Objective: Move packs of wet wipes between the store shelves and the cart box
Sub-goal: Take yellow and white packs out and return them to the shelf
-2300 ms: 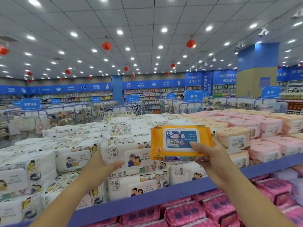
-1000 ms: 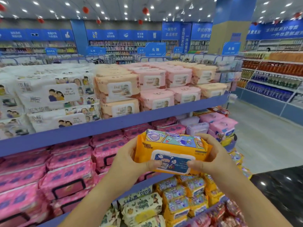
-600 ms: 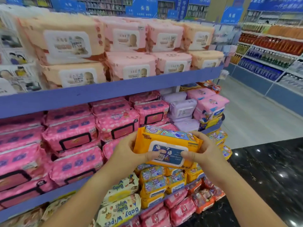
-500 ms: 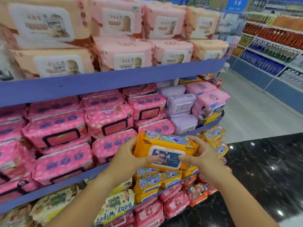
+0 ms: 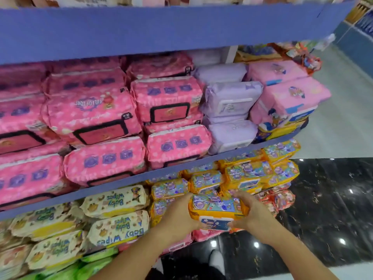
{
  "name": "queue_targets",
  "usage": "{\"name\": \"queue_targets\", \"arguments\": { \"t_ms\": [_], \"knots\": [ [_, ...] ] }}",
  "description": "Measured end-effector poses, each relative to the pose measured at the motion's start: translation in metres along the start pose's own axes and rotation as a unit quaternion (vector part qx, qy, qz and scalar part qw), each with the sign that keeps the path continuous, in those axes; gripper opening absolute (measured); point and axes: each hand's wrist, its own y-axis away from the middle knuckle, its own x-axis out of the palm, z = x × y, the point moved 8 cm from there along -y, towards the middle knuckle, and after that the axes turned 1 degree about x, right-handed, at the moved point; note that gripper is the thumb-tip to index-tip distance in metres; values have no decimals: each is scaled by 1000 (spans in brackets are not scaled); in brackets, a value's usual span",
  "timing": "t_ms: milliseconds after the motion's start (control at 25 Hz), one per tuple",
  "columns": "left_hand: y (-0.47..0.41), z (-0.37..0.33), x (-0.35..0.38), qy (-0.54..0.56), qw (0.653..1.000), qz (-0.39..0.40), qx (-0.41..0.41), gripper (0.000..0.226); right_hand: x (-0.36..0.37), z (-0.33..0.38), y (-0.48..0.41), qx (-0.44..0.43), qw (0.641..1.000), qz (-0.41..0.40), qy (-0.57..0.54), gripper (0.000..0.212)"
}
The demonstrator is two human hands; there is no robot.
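Observation:
An orange pack of wet wipes [image 5: 217,212] with a blue lid label is held at its two ends, low in front of the lower shelf. My left hand [image 5: 178,216] grips its left end and my right hand [image 5: 250,214] grips its right end. The pack sits right against a stack of matching orange packs [image 5: 248,174] on that shelf, at the front of the row. No cart box is in view.
Pink packs [image 5: 101,118], lilac packs [image 5: 230,106] and light pink packs [image 5: 288,98] fill the blue middle shelf [image 5: 181,170]. Cream "Baby Wipes" packs [image 5: 115,215] lie left of the orange ones. Dark glossy floor [image 5: 333,209] lies to the right.
The orange pack came down from the top shelf, my left hand joined the right on it, and both lowered it to the orange stack on the lower shelf.

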Motion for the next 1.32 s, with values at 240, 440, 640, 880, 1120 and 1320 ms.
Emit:
{"name": "queue_targets", "arguments": {
  "t_ms": [240, 440, 640, 880, 1120, 1320],
  "knots": [
    [-65, 43, 49, -77, 989, -97, -81, 93, -7, -41, -86, -8, 988, 34, 147, 76],
    [-114, 61, 55, -260, 944, -196, -58, 84, 1, -54, -152, -123, 937, -2, 326, 78],
    [-128, 89, 63, -428, 873, -235, 0, 80, 18, -65, -164, -342, 811, -129, 456, 77],
    [-121, 97, 63, -492, 811, -311, 60, 79, 27, -80, -168, -358, 818, -173, 415, 75],
    [-125, 104, 63, -481, 845, -232, 12, 81, 38, -89, -171, -304, 868, -134, 370, 75],
    [-117, 88, 60, -401, 905, -139, -24, 71, 36, -83, -163, -198, 926, -51, 316, 73]
  ]
}}
